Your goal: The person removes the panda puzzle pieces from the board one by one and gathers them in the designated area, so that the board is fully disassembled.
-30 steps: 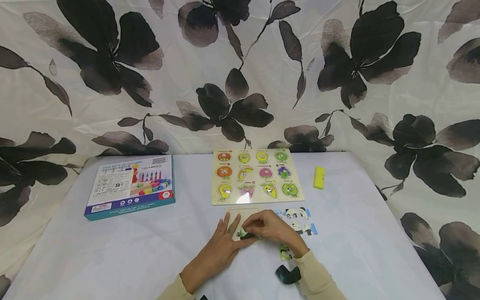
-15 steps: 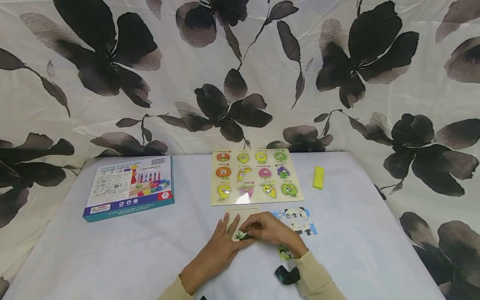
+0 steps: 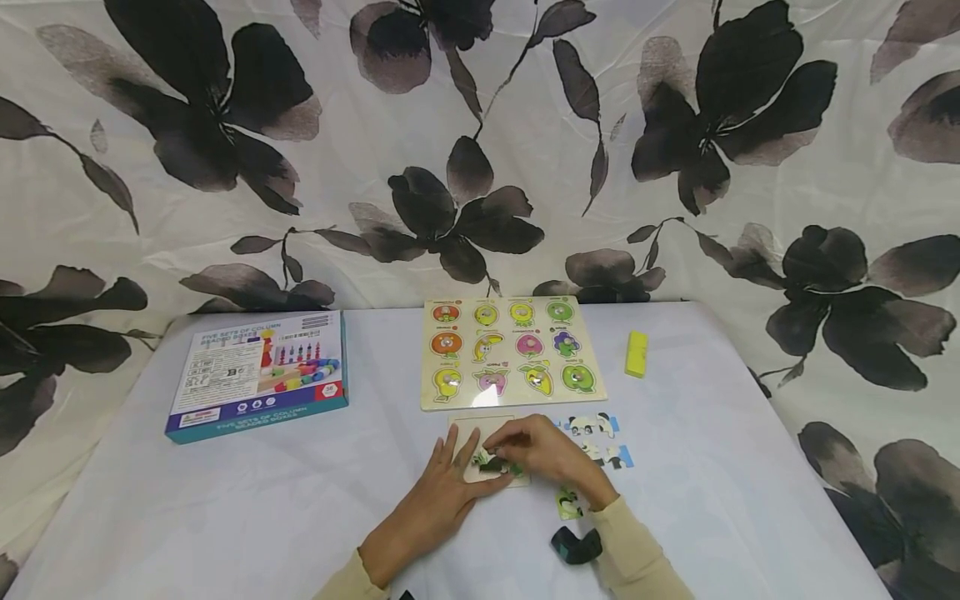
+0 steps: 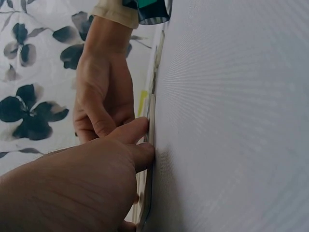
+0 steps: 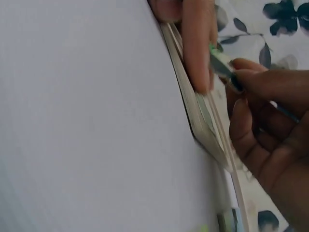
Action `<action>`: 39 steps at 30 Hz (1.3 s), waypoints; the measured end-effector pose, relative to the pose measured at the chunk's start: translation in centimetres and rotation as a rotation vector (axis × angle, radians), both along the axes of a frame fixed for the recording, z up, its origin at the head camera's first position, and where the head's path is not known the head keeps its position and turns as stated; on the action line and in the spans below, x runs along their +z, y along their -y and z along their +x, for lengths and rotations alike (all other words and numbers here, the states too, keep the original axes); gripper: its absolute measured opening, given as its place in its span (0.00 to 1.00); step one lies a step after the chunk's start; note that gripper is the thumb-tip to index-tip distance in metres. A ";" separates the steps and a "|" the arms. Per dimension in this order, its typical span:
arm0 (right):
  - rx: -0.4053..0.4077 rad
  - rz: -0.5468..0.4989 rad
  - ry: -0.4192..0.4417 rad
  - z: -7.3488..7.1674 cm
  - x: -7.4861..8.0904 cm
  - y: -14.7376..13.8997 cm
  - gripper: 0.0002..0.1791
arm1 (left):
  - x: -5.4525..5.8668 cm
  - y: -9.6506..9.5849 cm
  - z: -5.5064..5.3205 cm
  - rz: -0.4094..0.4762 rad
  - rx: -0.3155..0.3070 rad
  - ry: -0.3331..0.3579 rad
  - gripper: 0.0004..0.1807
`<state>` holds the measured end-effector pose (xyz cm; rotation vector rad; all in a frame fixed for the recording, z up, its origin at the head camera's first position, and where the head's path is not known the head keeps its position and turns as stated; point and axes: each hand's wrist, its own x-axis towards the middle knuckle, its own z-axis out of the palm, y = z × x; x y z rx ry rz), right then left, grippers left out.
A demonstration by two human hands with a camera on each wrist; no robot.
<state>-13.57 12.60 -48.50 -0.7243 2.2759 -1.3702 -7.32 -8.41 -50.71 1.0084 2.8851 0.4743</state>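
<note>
A small wooden puzzle tray (image 3: 465,425) lies on the table, with green and black puzzle pieces (image 3: 517,471) in its near part. My left hand (image 3: 438,500) rests on it with spread, straight fingers, and its thumb reaches along the near edge. Over the tray, my right hand (image 3: 542,450) pinches a puzzle piece between thumb and fingertips. The right wrist view has this puzzle piece (image 5: 222,69) tilted, above the tray's surface. Loose panda puzzle pieces (image 3: 592,427) lie to the right of the tray, and a green panda piece (image 3: 568,503) lies nearer, by the right wrist.
Behind the tray is a fruit puzzle board (image 3: 510,400). A boxed bead set (image 3: 258,375) sits at the left, and a yellow block (image 3: 637,354) at the right. A black curved object (image 3: 576,547) shows by the right sleeve. Floral cloth (image 3: 450,225) hangs behind the table.
My right hand first shifts slightly left, then back right and up a little, so more of the green pieces in the tray shows. My left hand stays in place.
</note>
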 end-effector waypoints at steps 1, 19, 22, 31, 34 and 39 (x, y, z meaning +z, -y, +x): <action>-0.007 -0.010 0.001 -0.1 0.1 -0.2 0.12 | 0.0 0.0 0.0 0.000 0.002 0.004 0.24; -0.153 -0.003 0.038 0.1 1.9 -7.3 0.09 | 0.0 0.0 0.0 0.039 0.039 0.063 0.27; -0.163 0.025 0.023 0.4 1.9 -8.5 0.09 | -0.1 0.0 0.0 0.045 0.039 0.069 0.28; -0.186 0.073 0.088 2.2 1.7 -11.9 0.09 | -0.3 -0.2 0.0 0.058 0.034 0.075 0.31; -0.176 0.076 0.105 2.7 1.5 -12.7 0.09 | -0.3 -0.3 0.0 0.057 0.033 0.073 0.32; -0.167 0.076 0.101 3.3 1.2 -13.7 0.09 | -0.1 -0.4 0.0 0.062 0.037 0.072 0.31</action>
